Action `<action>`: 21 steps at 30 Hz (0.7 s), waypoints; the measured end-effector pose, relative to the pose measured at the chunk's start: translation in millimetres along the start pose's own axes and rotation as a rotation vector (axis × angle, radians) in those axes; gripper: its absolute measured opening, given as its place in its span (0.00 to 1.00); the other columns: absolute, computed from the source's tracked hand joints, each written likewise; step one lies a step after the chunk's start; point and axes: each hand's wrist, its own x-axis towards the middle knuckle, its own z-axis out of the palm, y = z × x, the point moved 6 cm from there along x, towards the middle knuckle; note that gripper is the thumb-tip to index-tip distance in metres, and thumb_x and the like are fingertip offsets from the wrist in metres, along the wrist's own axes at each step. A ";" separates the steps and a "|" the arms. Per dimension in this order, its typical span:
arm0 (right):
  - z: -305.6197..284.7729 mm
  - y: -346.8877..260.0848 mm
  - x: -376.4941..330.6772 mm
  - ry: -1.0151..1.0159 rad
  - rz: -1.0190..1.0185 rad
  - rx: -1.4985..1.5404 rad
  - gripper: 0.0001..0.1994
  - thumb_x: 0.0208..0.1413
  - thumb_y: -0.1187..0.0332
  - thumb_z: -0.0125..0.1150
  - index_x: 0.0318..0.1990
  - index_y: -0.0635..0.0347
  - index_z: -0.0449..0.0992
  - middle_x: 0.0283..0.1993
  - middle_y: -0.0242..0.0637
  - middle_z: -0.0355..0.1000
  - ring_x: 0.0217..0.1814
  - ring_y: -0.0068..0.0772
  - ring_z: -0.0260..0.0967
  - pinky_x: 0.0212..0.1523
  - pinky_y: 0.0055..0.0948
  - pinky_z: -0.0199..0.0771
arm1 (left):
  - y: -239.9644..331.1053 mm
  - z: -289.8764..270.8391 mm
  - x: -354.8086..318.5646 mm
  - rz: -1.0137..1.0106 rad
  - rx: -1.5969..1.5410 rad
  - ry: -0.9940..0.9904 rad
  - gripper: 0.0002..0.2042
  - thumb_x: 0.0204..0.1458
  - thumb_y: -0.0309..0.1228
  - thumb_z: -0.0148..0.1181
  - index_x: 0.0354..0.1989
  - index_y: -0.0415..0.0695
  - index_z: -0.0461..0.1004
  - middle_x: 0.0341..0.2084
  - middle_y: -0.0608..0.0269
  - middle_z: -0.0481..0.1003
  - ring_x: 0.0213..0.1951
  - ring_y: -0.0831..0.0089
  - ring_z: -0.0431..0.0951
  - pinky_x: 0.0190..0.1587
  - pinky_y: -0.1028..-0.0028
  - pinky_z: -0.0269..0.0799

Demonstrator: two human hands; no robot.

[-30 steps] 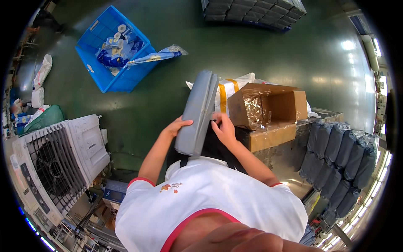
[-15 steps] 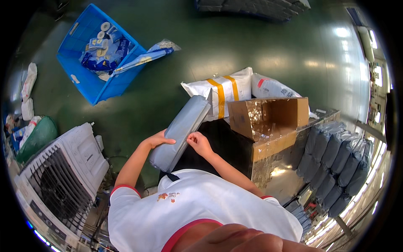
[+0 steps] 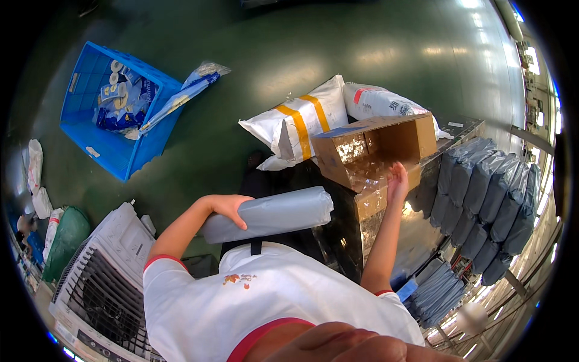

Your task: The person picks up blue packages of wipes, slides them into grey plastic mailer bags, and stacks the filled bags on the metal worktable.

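A long grey plastic-wrapped roll (image 3: 274,215) lies across the front of my body, tilted slightly up toward its right end. My left hand (image 3: 231,209) grips it near its left end, thumb on the near side and fingers passing behind, partly hidden. Away from the roll, my right hand (image 3: 397,184) is raised at the near side of an open cardboard box (image 3: 427,137). Its fingers are loosely extended, and nothing shows in them. Clear shiny film or tape lies inside the box, which rests on a dark stand.
A white sack with yellow tape bands (image 3: 329,108) and another white sack (image 3: 371,99) lie behind the box. Grey wrapped bundles (image 3: 476,199) stand stacked at right. At left are a blue crate (image 3: 108,160) holding rolls and packaging, and a white slatted appliance (image 3: 114,241).
The grey roll has swung from a steep slant to nearly level. My right hand has left its side and moved right to the cardboard box. The view has shifted slightly.
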 end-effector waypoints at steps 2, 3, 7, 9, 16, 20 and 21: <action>-37.4 26.0 21.1 0.007 0.055 -0.469 0.15 0.48 0.64 0.50 0.42 0.61 0.69 0.35 0.38 0.70 0.34 0.24 0.65 0.32 0.20 0.61 | -2.9 0.5 6.2 -0.025 -0.029 -0.043 0.34 0.27 0.35 0.67 0.46 0.38 0.59 0.40 0.59 0.66 0.43 0.73 0.64 0.47 0.75 0.58; -42.2 32.1 26.3 0.001 -0.144 -0.701 0.14 0.48 0.63 0.50 0.39 0.62 0.71 0.36 0.39 0.69 0.35 0.25 0.65 0.33 0.21 0.62 | -2.9 -3.3 9.5 -0.013 -0.035 -0.008 0.34 0.27 0.35 0.67 0.46 0.39 0.59 0.40 0.59 0.66 0.43 0.73 0.64 0.47 0.75 0.58; -6.8 20.0 -4.4 0.014 -0.321 -1.107 0.13 0.48 0.63 0.50 0.26 0.65 0.74 0.35 0.41 0.69 0.31 0.30 0.66 0.33 0.24 0.64 | 3.5 -9.8 16.5 -0.038 -0.119 0.145 0.34 0.28 0.35 0.66 0.47 0.39 0.58 0.40 0.60 0.65 0.43 0.74 0.63 0.47 0.75 0.58; 1.2 44.3 -33.1 -0.082 -0.182 -0.928 0.12 0.50 0.64 0.48 0.28 0.65 0.73 0.33 0.38 0.70 0.30 0.28 0.66 0.32 0.23 0.65 | 11.8 -10.8 16.7 -0.055 -0.160 0.191 0.35 0.28 0.34 0.66 0.48 0.39 0.58 0.41 0.61 0.65 0.44 0.75 0.63 0.48 0.76 0.57; 49.2 109.2 -181.8 -0.557 0.379 -0.032 0.32 0.50 0.52 0.46 0.56 0.60 0.44 0.50 0.42 0.57 0.49 0.33 0.58 0.46 0.31 0.61 | 69.2 7.0 53.9 0.035 -0.187 0.261 0.40 0.26 0.35 0.68 0.51 0.39 0.54 0.45 0.61 0.62 0.47 0.74 0.61 0.51 0.74 0.54; 35.8 76.3 -204.7 -0.492 0.179 0.235 0.31 0.45 0.61 0.56 0.53 0.61 0.48 0.50 0.37 0.57 0.51 0.29 0.54 0.51 0.27 0.53 | 112.1 46.8 114.0 0.076 -0.204 0.157 0.40 0.27 0.37 0.67 0.51 0.39 0.53 0.45 0.61 0.63 0.47 0.74 0.62 0.50 0.73 0.56; 19.4 72.0 -199.5 -0.400 0.097 0.263 0.31 0.44 0.62 0.58 0.53 0.61 0.49 0.49 0.37 0.57 0.51 0.28 0.54 0.51 0.26 0.53 | 118.9 61.0 131.8 0.081 -0.239 0.118 0.40 0.28 0.38 0.67 0.52 0.39 0.53 0.45 0.61 0.63 0.47 0.73 0.62 0.50 0.73 0.57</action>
